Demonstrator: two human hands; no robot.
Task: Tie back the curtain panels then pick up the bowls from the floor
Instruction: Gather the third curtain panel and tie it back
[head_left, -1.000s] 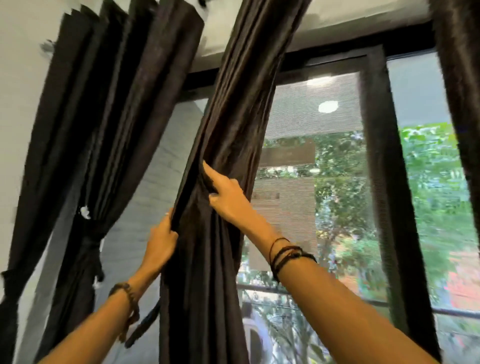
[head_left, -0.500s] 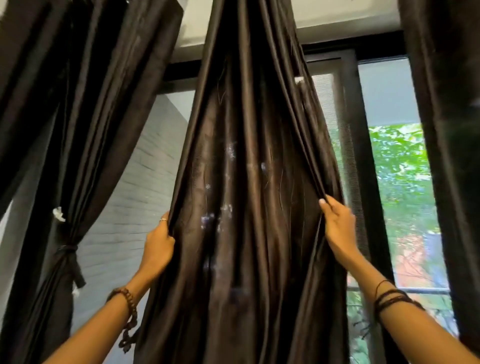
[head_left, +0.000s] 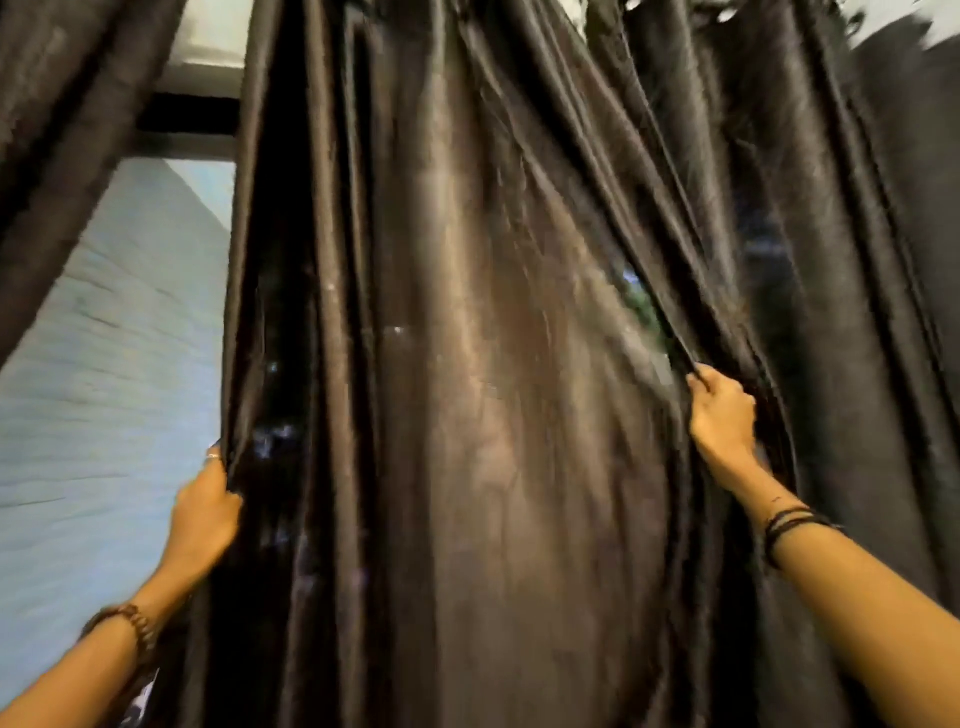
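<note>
Curtain cloth (head_left: 493, 389) fills the middle of the view, a dark, glossy panel spread wide between two raised hands and hung from above in long folds. Its left edge is gripped by the left hand (head_left: 205, 512), fingers curled round the hem beside the pale wall (head_left: 104, 389). Its right edge is pinched by the right hand (head_left: 722, 415), where a second dark panel (head_left: 857, 312) hangs just beside it. The cloth is judged soft, limp and fairly slippery, light enough for one hand yet bulky once bunched. A hold is best taken at mid height, with the folds gathered into one bundle before any tie is passed round. No tie and no bowls are seen
</note>
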